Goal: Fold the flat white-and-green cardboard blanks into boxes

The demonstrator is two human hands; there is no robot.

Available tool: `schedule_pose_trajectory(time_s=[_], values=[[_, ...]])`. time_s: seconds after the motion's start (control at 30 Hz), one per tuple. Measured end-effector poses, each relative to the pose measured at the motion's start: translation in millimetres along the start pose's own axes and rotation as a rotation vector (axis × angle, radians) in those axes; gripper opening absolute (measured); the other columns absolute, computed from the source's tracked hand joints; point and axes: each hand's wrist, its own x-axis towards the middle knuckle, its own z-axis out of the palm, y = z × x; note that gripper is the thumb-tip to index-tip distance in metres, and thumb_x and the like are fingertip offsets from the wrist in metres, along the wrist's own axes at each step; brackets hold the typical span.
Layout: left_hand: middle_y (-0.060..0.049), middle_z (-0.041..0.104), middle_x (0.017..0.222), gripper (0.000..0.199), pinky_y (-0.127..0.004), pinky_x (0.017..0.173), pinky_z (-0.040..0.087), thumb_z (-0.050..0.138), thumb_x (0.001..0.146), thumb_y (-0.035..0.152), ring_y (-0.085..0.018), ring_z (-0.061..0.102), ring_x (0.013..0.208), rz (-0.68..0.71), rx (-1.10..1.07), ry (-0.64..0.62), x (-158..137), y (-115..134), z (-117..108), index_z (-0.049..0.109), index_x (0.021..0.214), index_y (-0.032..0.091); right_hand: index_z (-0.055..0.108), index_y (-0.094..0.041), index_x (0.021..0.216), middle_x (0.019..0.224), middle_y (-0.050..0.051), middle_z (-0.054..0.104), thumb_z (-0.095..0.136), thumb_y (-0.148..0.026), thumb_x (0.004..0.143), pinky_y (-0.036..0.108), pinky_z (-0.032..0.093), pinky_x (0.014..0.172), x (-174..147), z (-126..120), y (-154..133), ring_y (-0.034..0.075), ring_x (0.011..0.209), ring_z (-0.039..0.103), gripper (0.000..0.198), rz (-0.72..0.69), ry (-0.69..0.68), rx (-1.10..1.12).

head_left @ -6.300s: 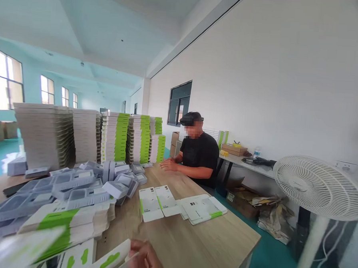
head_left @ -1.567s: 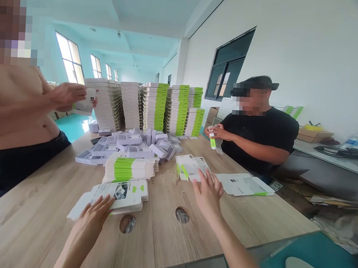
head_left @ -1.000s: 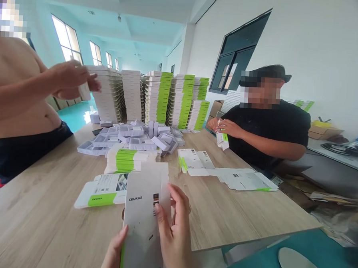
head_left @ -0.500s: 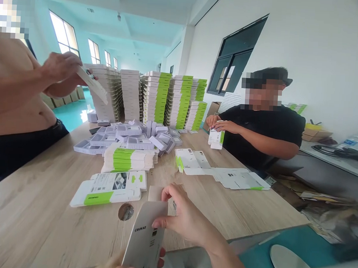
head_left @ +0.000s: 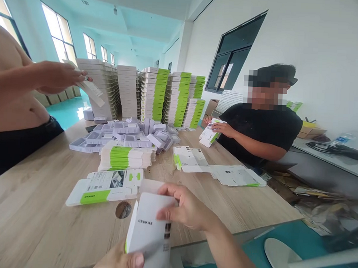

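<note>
white carton is at the near edge of the table, the left hand gripping its lower part, thumb pressed on the front, the right hand pinching its top rim. the table lies open to its right. just left is a round hole, flattened cartons behind it; beyond, trays lie heaped before tall stacks of boxes. some trays show open hollows; the carton's inside is hidden.
</note>
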Motion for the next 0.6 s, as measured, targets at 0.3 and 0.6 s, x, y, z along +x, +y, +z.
schedule_pose_trajectory(time_s=[0.3, 0.6], values=[[-0.015, 0.082, 0.109, 0.071, -0.046, 0.101, 0.057, 0.079, 0.072, 0.070, -0.038, 0.071, 0.117, 0.193, 0.134, 0.530, 12.9, 13.3, 22.8, 0.075, 0.118, 0.015, 0.076, -0.023, 0.109, 0.103, 0.010, 0.078, 0.058, -0.075, 0.089, 0.043, 0.059, 0.087, -19.9, 73.5, 56.6, 0.032, 0.104, 0.073, 0.058, 0.097, 0.307, 0.442], [-0.013, 0.078, 0.072, 0.069, -0.037, 0.068, 0.057, 0.064, 0.075, 0.079, -0.038, 0.075, 0.080, 0.189, 0.431, 0.866, 28.7, 0.2, 34.4, 0.078, 0.083, 0.012, 0.074, -0.022, 0.115, 0.112, 0.015, 0.079, 0.048, -0.074, 0.094, 0.036, 0.058, 0.092, -11.3, 92.0, 81.0, 0.030, 0.105, 0.074, 0.062, 0.037, 0.665, 0.075]])
